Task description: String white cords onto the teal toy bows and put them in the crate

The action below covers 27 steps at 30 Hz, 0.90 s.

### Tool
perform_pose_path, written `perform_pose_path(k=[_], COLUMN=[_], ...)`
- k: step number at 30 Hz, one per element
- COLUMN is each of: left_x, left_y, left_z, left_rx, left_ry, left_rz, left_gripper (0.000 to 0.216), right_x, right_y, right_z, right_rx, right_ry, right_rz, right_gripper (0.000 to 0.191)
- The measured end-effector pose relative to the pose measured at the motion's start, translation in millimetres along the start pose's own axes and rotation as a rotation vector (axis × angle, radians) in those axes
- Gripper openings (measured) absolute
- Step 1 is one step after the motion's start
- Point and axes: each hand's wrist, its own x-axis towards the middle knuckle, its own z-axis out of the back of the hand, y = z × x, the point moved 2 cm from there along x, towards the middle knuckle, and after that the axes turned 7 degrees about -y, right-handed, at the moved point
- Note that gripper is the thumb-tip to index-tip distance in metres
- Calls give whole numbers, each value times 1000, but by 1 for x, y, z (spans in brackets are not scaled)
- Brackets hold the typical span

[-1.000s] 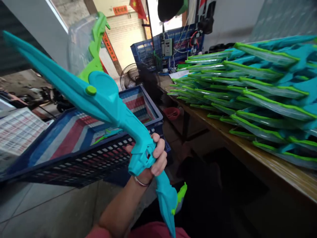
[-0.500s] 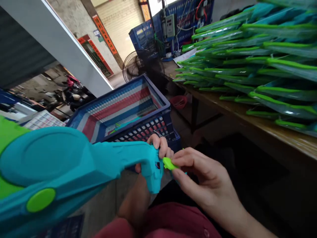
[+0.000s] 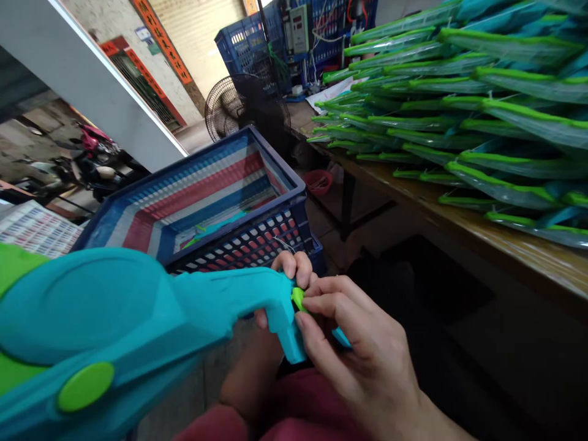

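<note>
A large blue plastic toy gun (image 3: 202,300) with green parts reaches in from the left edge, a round disc on its body. My left hand (image 3: 294,266) is wrapped round its narrow bent end from behind, so only some fingertips show. Between the thumb and fingertips of my right hand (image 3: 362,337) is a small bright green plastic piece (image 3: 298,298). That piece touches the bent end of the toy gun at its opening; how deep it sits is hidden by my fingers. Another bit of blue plastic (image 3: 340,337) shows below my right hand.
Behind my hands stands a dark blue crate (image 3: 301,190) with a striped lining and blue and green parts inside. On the right, a wooden table (image 3: 413,199) bears a stack of bagged blue-green items (image 3: 459,122). A black fan (image 3: 229,107) and a red basket (image 3: 318,182) are farther back.
My right hand has moved left with the green piece, from just beside the toy gun's opening to contact with it. My left hand keeps its hold. The camera view has shifted slightly.
</note>
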Motion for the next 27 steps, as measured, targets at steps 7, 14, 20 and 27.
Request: perform_pose_path(k=[7, 14, 20, 27], left_x=[3, 1, 0, -3], left_y=[-2, 2, 10, 12], left_z=[-7, -8, -9, -6], left_rx=[10, -74, -77, -17], left_ry=[7, -135, -259, -191], left_rz=[8, -16, -60, -29], left_gripper=[70, 72, 72, 64], right_x=[-4, -10, -18, -21], right_y=[1, -2, -7, -6], right_z=[-4, -3, -9, -14], right_rx=[-12, 14, -202, -388], right_ry=[-9, 80, 62, 10], right_rz=[-4, -3, 31, 151], right_gripper=[8, 29, 56, 44])
